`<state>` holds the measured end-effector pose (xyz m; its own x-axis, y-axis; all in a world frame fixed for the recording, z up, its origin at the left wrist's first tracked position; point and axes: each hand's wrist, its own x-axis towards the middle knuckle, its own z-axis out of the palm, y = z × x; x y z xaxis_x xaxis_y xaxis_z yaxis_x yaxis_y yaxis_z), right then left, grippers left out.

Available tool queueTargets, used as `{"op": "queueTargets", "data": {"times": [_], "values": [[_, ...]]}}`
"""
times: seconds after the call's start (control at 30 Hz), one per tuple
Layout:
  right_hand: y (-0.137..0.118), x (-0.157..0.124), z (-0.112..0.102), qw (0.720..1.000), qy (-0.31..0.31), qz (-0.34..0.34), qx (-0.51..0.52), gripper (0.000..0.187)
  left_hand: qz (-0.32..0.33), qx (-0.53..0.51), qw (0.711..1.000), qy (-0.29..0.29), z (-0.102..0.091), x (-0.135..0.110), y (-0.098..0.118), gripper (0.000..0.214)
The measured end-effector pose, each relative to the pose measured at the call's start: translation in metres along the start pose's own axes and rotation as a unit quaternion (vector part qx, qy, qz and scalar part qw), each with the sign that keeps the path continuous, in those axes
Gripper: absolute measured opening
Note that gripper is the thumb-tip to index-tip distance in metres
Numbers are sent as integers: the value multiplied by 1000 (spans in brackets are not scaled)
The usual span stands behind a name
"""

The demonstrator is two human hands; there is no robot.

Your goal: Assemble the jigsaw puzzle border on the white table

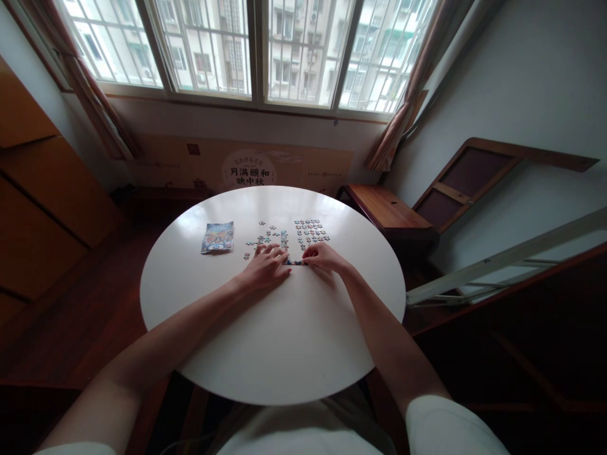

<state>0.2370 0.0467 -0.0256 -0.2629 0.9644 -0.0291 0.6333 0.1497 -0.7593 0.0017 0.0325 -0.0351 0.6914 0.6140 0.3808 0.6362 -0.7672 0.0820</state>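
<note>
Both my hands rest on a round white table (265, 341). My left hand (266, 265) lies flat, fingers stretched toward a short row of joined puzzle pieces (294, 261). My right hand (321, 256) is curled, fingertips pinched on the right end of that row. Several loose puzzle pieces (310, 230) lie in rows just beyond my right hand, and a few more scattered pieces (258, 241) sit beyond my left hand. A small printed picture card (217, 237) lies to the left of the pieces.
A wooden bench (386, 212) stands right of the table under the window (251, 50). Wooden cabinets (42, 208) line the left wall. A wooden frame (469, 177) and a white rail (502, 259) lean at the right.
</note>
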Motion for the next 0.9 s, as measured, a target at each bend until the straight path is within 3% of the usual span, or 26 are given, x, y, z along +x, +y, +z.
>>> {"op": "queueTargets", "data": {"times": [0.33,0.77,0.9], "values": [[2,1,1,1000,10,-3,-26,14,-6,1,1000,9,-3,0,5,26],[-3,-1,4,999,15,-3,-41,14,-18,-11,1000,19,0,-1,3,26],[-4,-2,1,999,12,-9,-47,14,-23,3,999,31,2,-3,3,36]]}}
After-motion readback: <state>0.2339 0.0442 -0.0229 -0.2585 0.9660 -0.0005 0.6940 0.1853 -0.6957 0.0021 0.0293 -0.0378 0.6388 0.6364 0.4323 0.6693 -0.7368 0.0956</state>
